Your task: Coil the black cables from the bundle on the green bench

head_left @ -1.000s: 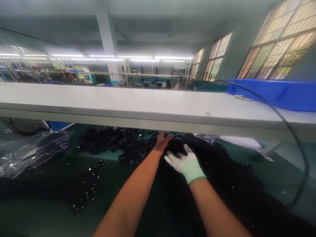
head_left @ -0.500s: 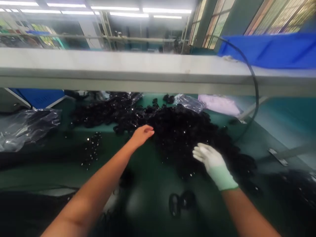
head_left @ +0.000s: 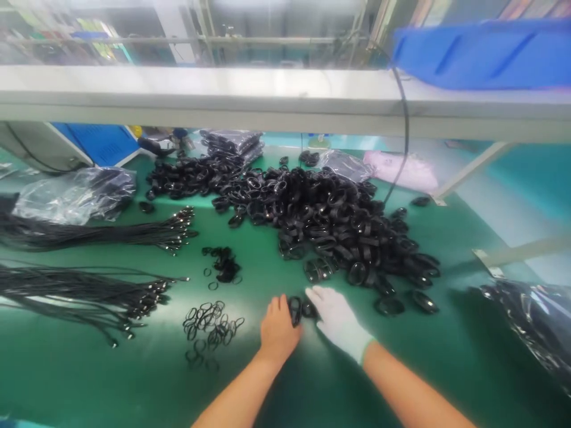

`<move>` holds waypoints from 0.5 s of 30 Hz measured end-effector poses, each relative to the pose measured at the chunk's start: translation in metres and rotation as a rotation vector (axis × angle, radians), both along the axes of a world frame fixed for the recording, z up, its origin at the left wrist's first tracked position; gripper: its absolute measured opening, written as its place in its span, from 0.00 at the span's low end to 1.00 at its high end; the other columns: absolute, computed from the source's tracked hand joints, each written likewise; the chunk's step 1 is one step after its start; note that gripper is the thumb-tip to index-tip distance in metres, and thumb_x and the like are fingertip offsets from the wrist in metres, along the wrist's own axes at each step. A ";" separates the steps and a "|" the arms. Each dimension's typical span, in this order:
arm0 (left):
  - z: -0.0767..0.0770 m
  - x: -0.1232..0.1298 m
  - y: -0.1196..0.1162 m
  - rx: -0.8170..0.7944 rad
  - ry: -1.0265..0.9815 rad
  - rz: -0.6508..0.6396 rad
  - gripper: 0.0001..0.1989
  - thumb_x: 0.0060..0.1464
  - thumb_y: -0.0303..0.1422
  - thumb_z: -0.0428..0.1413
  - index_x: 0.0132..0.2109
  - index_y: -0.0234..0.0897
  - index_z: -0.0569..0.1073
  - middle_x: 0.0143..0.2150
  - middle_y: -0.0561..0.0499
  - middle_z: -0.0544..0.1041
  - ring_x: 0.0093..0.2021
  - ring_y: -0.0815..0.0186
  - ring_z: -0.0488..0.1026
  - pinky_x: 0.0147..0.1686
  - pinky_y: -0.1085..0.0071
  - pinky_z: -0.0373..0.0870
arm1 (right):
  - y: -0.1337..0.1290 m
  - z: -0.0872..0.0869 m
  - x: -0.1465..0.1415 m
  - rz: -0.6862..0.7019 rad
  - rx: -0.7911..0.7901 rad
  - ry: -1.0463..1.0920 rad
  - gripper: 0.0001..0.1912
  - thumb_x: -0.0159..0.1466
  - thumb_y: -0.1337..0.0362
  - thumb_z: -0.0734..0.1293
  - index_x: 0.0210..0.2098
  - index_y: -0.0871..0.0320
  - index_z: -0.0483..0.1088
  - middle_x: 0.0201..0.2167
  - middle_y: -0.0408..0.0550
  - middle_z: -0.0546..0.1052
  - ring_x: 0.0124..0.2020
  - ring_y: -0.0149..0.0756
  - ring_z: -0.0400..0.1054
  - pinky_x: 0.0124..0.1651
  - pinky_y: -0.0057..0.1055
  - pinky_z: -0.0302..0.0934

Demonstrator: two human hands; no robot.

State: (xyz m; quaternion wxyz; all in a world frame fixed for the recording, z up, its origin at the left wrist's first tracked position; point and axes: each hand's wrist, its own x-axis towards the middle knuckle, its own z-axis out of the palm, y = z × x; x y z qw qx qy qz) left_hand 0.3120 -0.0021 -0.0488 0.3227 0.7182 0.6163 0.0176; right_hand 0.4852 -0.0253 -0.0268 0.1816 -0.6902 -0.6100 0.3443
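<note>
Right between the two hands, on the green table [head_left: 147,392], sits a black coil [head_left: 295,310], glossy, an oval ring with a gap down its middle. Long axis running away from the person, far end leaning slightly toward the left-hand side; which end is the front, can't tell. Bare left hand [head_left: 277,333] at its left side, fingers bent and close together; whether they're pinching the coil, can't tell. Opposite, the gloved right hand [head_left: 339,323], fingers together, tips at a second coil [head_left: 308,308], partly covered, grip unclear. Beyond the hands, a big heap [head_left: 330,220] of similar black coils, lying every which way! Left of the left hand, loose thin rings [head_left: 209,321], a darker clump [head_left: 226,265] just past them, and farther out, black cables [head_left: 75,285], shiny tips toward the hands. Well beyond both hands, a white shelf [head_left: 250,82], with a blue bin [head_left: 491,56] on it, past the right hand.
</note>
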 end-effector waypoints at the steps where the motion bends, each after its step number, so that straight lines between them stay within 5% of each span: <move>1: -0.002 0.003 0.003 0.010 0.006 -0.007 0.27 0.45 0.32 0.57 0.55 0.37 0.65 0.51 0.40 0.67 0.53 0.49 0.64 0.45 0.62 0.64 | 0.004 -0.003 -0.001 0.010 -0.009 -0.011 0.35 0.42 0.79 0.65 0.50 0.57 0.70 0.54 0.55 0.68 0.57 0.53 0.56 0.60 0.48 0.44; 7: 0.010 -0.010 0.043 0.001 -0.099 -0.139 0.26 0.43 0.27 0.57 0.53 0.44 0.68 0.46 0.49 0.70 0.42 0.63 0.71 0.41 0.72 0.67 | 0.006 -0.012 0.015 -0.116 -0.038 0.029 0.22 0.55 0.63 0.65 0.50 0.58 0.66 0.45 0.52 0.73 0.46 0.43 0.67 0.50 0.37 0.59; 15: 0.048 0.023 0.154 0.216 -0.120 -0.224 0.27 0.46 0.26 0.55 0.55 0.44 0.67 0.51 0.47 0.67 0.52 0.57 0.65 0.48 0.67 0.64 | 0.050 0.015 0.033 -0.332 0.078 -0.129 0.24 0.57 0.60 0.63 0.52 0.62 0.64 0.49 0.56 0.71 0.52 0.47 0.64 0.55 0.40 0.56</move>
